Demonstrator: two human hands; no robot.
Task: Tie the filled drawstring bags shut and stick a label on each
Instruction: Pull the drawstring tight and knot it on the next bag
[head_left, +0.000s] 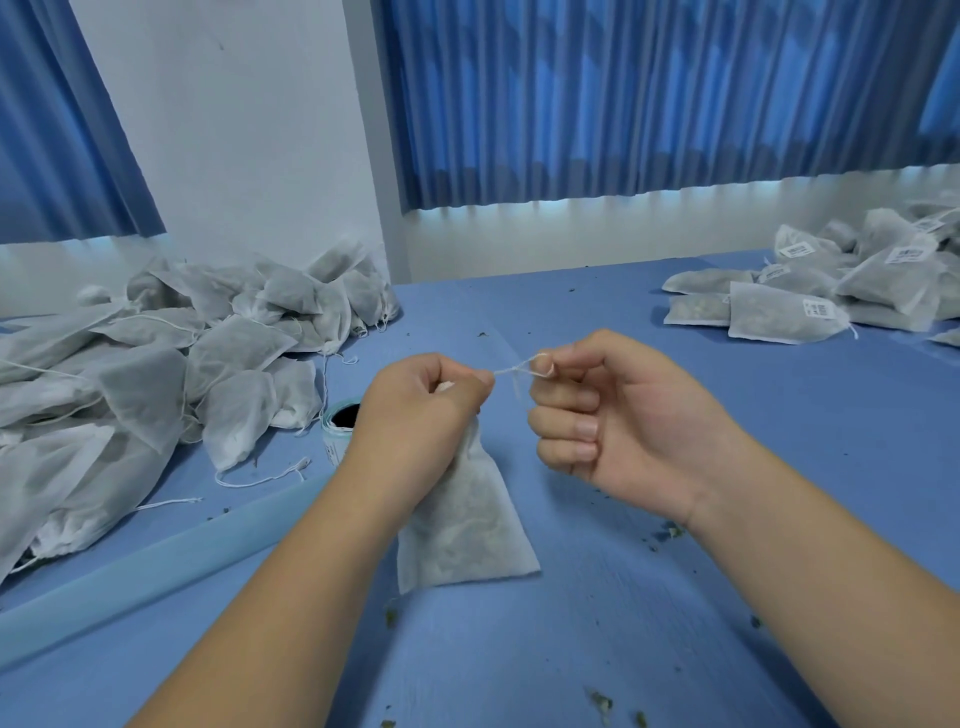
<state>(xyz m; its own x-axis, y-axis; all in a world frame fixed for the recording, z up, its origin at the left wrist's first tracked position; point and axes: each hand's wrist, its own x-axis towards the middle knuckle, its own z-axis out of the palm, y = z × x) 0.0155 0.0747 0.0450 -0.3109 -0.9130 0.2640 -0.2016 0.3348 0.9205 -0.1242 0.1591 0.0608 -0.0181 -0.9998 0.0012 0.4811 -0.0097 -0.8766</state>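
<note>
A white filled drawstring bag (465, 525) hangs down to the blue table (675, 597) in front of me, its bottom edge resting on the surface. My left hand (421, 410) grips the bag's gathered neck. A thin white drawstring (511, 370) runs from the neck to the right, and my right hand (597, 410) pinches its looped end between thumb and forefinger, the other fingers curled. A roll of labels (340, 421) lies just left of my left hand, partly hidden behind it.
A big heap of unlabelled bags (156, 374) with loose strings covers the left of the table. Labelled bags (831, 291) are piled at the far right. A pale blue strip (171, 556) lies diagonally at the lower left. Dried herb crumbs (602, 701) dot the surface.
</note>
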